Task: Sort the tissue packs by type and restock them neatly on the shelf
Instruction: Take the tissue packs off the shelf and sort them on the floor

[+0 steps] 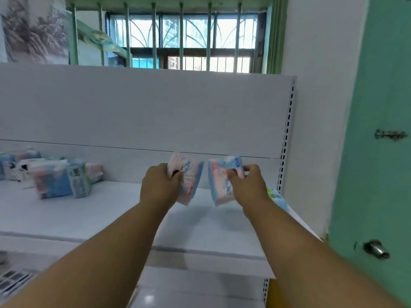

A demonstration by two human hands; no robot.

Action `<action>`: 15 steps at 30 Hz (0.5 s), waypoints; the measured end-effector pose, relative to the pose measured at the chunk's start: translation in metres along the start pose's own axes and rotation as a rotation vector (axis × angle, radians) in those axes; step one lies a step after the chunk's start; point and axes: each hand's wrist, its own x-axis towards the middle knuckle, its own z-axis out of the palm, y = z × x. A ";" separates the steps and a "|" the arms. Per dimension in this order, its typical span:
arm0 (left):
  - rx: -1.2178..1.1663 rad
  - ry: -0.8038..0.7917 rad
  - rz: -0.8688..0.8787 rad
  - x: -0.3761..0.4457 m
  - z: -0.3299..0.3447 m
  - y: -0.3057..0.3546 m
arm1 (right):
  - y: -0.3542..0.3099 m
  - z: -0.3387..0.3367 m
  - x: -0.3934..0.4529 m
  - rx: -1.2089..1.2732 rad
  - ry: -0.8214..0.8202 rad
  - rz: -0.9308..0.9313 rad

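Hands first: my left hand (159,184) has its fingers curled round a soft pink-and-blue plastic tissue pack (189,177), and my right hand (246,185) grips a second pink-and-blue tissue pack (222,181) of the same look. I hold both packs upright and slightly tilted above the white metal shelf board (111,210), their lower corners raised off its surface with soft shadows beneath them. The two packs stand near each other with a narrow gap between, top edges leaning outward. Behind them rises the white back panel (144,112), its horizontal seam running just at the height of the pack tops. To the left, well apart from my hands, a loose cluster of blue, white and pink tissue packs (55,176) lies on the same board, some tipped on their sides, one showing a barcode. Between that cluster and my left hand the board is bare white. On the right, a green-and-blue pack (277,196) peeks out beside my right wrist, close to the shelf's end, where the perforated white upright (287,134) marks the boundary. Beyond that stands a green door (378,107) with a metal knob (375,248). The shelf's front edge (200,252) passes under my forearms.
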 end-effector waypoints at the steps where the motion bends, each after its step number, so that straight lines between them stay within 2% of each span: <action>1: -0.128 -0.011 -0.019 -0.013 -0.014 0.003 | -0.008 0.002 -0.019 0.151 -0.006 0.064; 3: -0.326 -0.051 -0.076 -0.044 -0.039 0.008 | -0.022 0.009 -0.059 0.302 -0.043 0.130; 5: -0.398 -0.063 -0.097 -0.075 -0.062 0.009 | -0.030 0.015 -0.101 0.307 -0.045 0.126; 12: -0.383 -0.134 -0.195 -0.190 -0.145 -0.015 | -0.041 0.011 -0.244 0.128 -0.022 0.096; 15: -0.315 -0.106 -0.239 -0.251 -0.182 -0.031 | -0.032 0.008 -0.312 0.198 -0.071 0.110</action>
